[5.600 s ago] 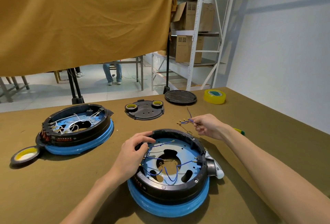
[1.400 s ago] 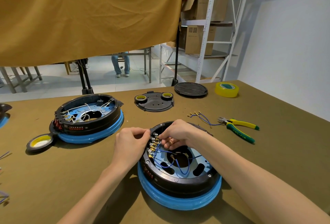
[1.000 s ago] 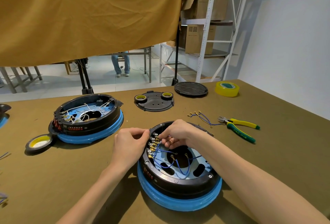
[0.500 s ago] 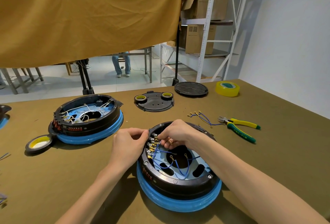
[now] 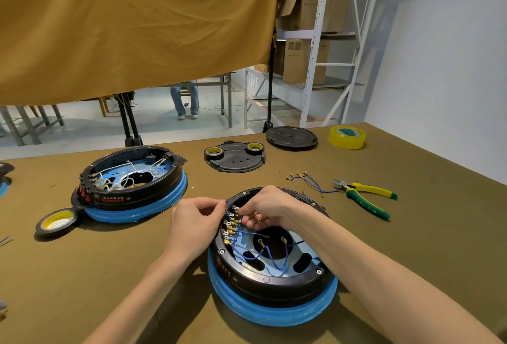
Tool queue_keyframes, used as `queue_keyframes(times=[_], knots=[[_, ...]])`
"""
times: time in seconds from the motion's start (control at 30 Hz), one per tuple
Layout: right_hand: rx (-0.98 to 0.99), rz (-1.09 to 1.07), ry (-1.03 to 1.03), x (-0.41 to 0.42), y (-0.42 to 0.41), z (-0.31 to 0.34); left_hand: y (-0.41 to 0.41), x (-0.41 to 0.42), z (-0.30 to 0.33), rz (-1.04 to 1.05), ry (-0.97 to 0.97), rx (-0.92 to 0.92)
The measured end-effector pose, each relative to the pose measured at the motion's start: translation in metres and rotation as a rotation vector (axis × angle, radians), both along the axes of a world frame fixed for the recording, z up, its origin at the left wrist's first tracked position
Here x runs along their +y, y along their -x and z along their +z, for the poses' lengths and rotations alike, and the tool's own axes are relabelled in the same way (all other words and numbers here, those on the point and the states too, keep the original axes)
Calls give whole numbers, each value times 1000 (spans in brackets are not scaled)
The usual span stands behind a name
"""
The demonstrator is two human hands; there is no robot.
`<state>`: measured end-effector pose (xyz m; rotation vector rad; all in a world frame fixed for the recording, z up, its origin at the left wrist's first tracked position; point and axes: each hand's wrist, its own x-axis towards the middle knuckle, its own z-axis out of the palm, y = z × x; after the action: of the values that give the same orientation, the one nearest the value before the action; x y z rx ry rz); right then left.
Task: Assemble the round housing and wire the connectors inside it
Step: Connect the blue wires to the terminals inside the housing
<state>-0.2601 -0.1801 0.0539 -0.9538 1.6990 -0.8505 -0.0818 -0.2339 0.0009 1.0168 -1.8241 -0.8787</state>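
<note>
A round black housing (image 5: 263, 282) on a blue base sits in front of me, with blue wires (image 5: 256, 253) looping across its light blue floor. A row of brass connectors (image 5: 231, 224) lines its left inner wall. My left hand (image 5: 196, 221) grips the housing's left rim from outside, fingers curled over the edge. My right hand (image 5: 264, 206) reaches inside and pinches a blue wire's terminal at the connector row. The terminal itself is mostly hidden by my fingers.
A second housing (image 5: 131, 182) with white wires stands at the left, a black tape roll (image 5: 56, 223) beside it. Behind lie a black plate (image 5: 236, 157), a round lid (image 5: 291, 138) and yellow tape (image 5: 347, 137). Spare blue wires (image 5: 310, 182) and green-yellow pliers (image 5: 365, 197) lie at the right.
Over the last second both hands have stayed at the connector row, the right fingers shifting only slightly. Earlier, the right hand brought a wire in from the spare bunch behind the housing.
</note>
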Motion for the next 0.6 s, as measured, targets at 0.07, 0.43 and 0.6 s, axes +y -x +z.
queue_keyframes(times=[0.07,0.43,0.6], knots=[[-12,15,-28,-1,0,2,0,0,-1,-4,-9,10],[-13,42,-56,-3,3,2,0,1,0,15,17,-2],[-2,31,-60,-5,3,2,0,0,-2,18,9,13]])
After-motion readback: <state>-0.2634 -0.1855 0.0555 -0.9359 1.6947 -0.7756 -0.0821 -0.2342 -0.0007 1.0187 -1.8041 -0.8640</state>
